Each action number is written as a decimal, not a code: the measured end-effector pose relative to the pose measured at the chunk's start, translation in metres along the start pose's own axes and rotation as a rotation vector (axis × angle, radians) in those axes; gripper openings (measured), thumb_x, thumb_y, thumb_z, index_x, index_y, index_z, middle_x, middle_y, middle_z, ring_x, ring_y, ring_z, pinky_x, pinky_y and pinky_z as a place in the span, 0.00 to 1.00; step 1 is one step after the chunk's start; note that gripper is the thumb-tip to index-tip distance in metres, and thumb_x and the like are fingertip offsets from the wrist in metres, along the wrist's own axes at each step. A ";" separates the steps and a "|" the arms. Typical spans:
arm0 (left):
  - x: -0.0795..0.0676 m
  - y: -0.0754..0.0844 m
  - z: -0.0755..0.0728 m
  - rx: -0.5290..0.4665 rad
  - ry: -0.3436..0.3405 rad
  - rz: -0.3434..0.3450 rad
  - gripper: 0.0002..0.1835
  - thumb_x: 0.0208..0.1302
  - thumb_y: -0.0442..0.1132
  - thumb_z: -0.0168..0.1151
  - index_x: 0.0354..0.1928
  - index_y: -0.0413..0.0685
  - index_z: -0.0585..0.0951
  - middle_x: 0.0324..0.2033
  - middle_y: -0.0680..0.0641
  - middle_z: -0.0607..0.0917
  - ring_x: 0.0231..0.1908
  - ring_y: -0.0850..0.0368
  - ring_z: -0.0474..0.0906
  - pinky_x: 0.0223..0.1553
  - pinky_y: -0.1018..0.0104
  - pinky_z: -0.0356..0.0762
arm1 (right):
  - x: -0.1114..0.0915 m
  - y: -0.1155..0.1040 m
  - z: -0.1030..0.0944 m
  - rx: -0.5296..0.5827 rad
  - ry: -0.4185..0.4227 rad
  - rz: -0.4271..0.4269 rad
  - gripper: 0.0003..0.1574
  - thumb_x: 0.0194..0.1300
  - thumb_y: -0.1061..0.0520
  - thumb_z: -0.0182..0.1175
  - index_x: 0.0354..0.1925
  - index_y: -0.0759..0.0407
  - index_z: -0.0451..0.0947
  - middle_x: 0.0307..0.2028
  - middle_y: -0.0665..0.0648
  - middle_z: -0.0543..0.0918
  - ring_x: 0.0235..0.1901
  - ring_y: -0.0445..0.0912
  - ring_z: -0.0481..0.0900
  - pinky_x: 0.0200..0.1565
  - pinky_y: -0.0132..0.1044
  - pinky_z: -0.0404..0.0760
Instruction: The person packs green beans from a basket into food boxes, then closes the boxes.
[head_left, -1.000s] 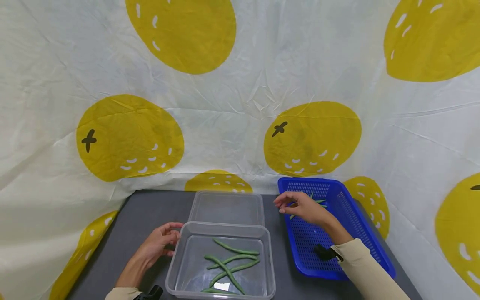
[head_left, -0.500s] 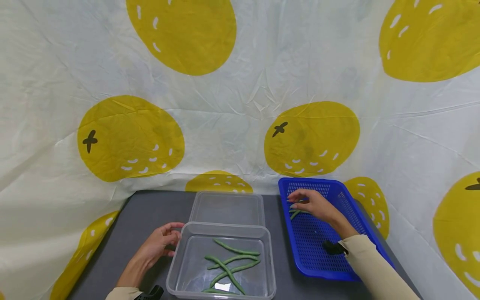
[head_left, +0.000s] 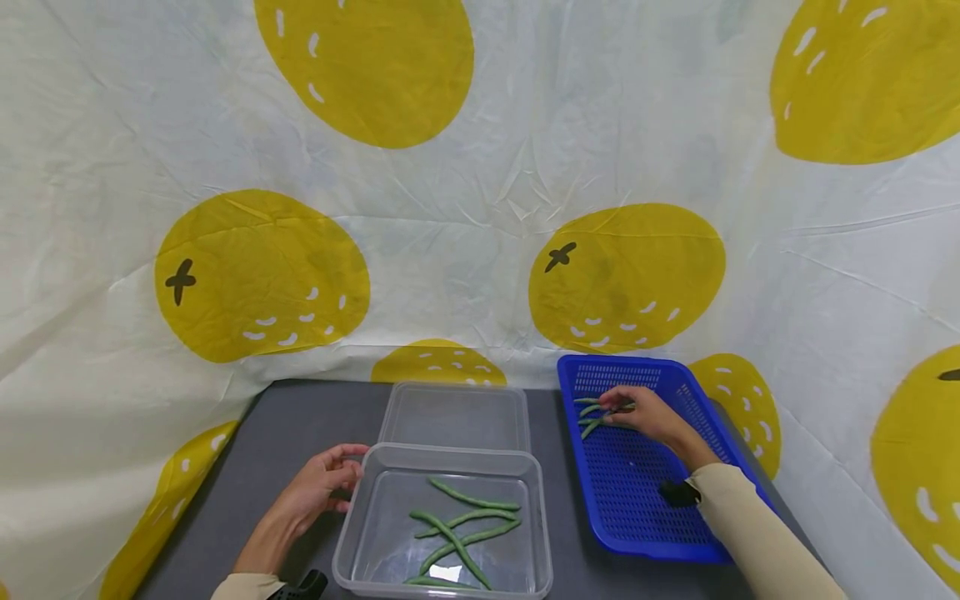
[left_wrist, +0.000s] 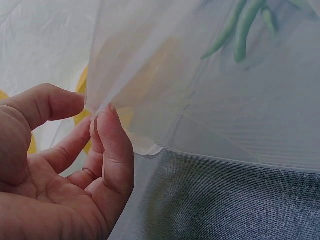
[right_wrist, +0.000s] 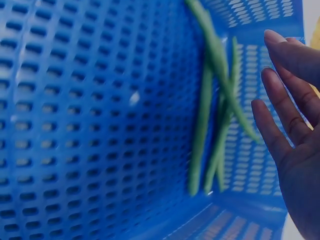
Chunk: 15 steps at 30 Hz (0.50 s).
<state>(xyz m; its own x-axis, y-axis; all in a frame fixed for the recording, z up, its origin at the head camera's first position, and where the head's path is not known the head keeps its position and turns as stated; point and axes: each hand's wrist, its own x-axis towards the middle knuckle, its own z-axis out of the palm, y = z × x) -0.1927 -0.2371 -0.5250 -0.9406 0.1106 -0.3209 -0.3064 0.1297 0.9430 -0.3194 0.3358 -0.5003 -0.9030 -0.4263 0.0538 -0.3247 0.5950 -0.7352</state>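
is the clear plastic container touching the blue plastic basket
Apart. The head view shows a strip of gray tabletop between the clear plastic container and the blue plastic basket.

The slender, curved green beans [head_left: 457, 545] are an even mid-green, seen through a colourless clear plastic box [head_left: 450, 457] and against a deep blue rectangular plastic basket [head_left: 615, 496] patterned all over with rows of small slots, while the flat rectangular plastic lid [head_left: 453, 418] is a milky, see-through grey. The tabletop [head_left: 322, 417] is dark grey, finely lined in the left wrist view, and the long fabric sleeves [head_left: 757, 525] are plain beige beside black wrist devices [head_left: 678, 493]. Behind, a white, creased sheet [head_left: 450, 275] carries large mustard-yellow rounded fruit shapes [head_left: 262, 275] with white dashes and, on some, dark crosses.
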 end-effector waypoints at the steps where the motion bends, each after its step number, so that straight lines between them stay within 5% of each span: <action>1: 0.000 0.000 0.000 -0.001 0.001 -0.002 0.28 0.68 0.37 0.61 0.68 0.39 0.70 0.41 0.46 0.81 0.37 0.52 0.78 0.31 0.57 0.80 | 0.000 0.003 0.000 -0.002 0.000 0.010 0.16 0.64 0.67 0.67 0.51 0.67 0.81 0.46 0.67 0.84 0.47 0.60 0.81 0.47 0.38 0.81; 5: 0.000 0.000 0.000 -0.004 0.000 -0.003 0.28 0.68 0.37 0.61 0.68 0.39 0.70 0.41 0.46 0.81 0.37 0.53 0.77 0.30 0.58 0.80 | -0.002 0.015 0.000 0.010 -0.010 0.057 0.19 0.64 0.69 0.66 0.53 0.72 0.79 0.48 0.71 0.84 0.48 0.63 0.81 0.46 0.35 0.81; 11: -0.001 0.000 0.000 -0.006 -0.001 0.001 0.27 0.69 0.37 0.61 0.68 0.38 0.70 0.39 0.48 0.80 0.37 0.53 0.77 0.30 0.58 0.80 | -0.006 0.028 0.003 -0.018 -0.020 0.134 0.21 0.64 0.65 0.67 0.55 0.71 0.79 0.51 0.69 0.83 0.54 0.63 0.80 0.56 0.54 0.78; 15: -0.001 0.000 0.000 -0.005 0.002 0.003 0.28 0.68 0.37 0.61 0.68 0.38 0.70 0.39 0.48 0.81 0.37 0.53 0.77 0.30 0.58 0.80 | -0.009 0.036 0.005 -0.028 -0.043 0.152 0.21 0.64 0.65 0.67 0.54 0.71 0.79 0.51 0.67 0.84 0.53 0.62 0.81 0.57 0.58 0.77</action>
<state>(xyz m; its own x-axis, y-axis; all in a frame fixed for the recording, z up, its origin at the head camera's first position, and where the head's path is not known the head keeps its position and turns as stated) -0.1920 -0.2368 -0.5246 -0.9418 0.1093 -0.3180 -0.3044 0.1250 0.9443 -0.3217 0.3578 -0.5304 -0.9297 -0.3581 -0.0859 -0.1936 0.6737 -0.7132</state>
